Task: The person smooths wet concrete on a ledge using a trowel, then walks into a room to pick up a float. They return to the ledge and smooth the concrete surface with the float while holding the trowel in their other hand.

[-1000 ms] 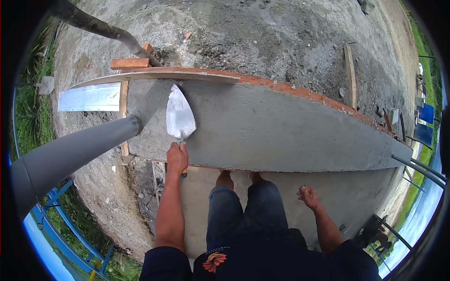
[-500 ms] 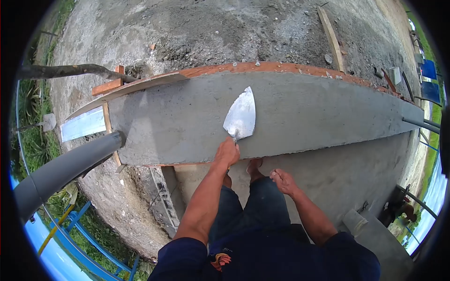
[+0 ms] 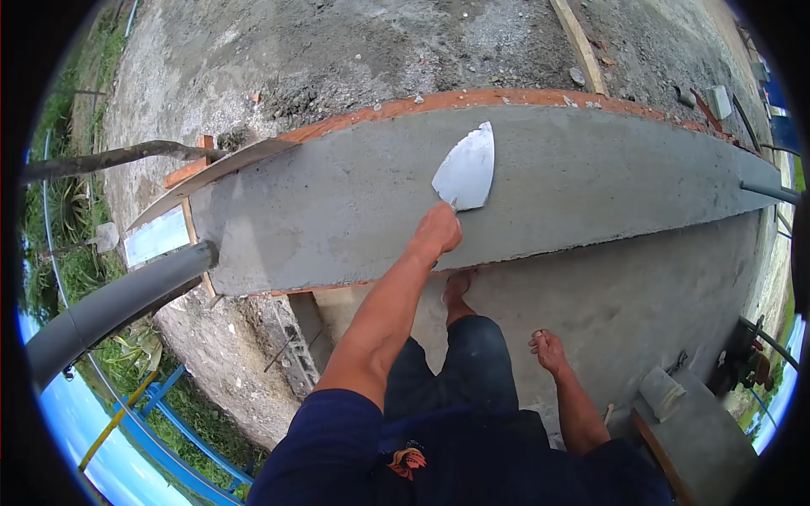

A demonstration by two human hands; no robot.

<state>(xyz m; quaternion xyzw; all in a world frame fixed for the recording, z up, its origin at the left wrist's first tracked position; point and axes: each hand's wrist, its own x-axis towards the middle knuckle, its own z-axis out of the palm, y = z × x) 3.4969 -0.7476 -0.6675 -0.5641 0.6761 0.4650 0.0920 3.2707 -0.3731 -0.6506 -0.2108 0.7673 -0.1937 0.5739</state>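
Note:
My left hand point(image 3: 439, 229) is closed round the handle of a pointed metal trowel point(image 3: 471, 169). The trowel's broad blade lies over the smooth grey mortar surface point(image 3: 337, 202), near the middle, with its tip toward the far edge. Reddish brick point(image 3: 472, 98) shows along that far edge. My right hand point(image 3: 548, 350) hangs over the floor to the right of my legs, its fingers curled in, with no object visible in them. The mortar's near edge runs just beyond my bare foot point(image 3: 456, 287).
A thick grey pipe point(image 3: 126, 291) meets the left end, beside a wood strip point(image 3: 191, 221) and a branch point(image 3: 126, 157). Another pipe point(image 3: 768, 192) is at the right end. A board point(image 3: 579, 46) lies on the rough ground beyond. A pale container point(image 3: 661, 393) stands lower right.
My left hand has moved the trowel forward and to the right. My right hand has shifted right, away from my legs. The view has also shifted somewhat.

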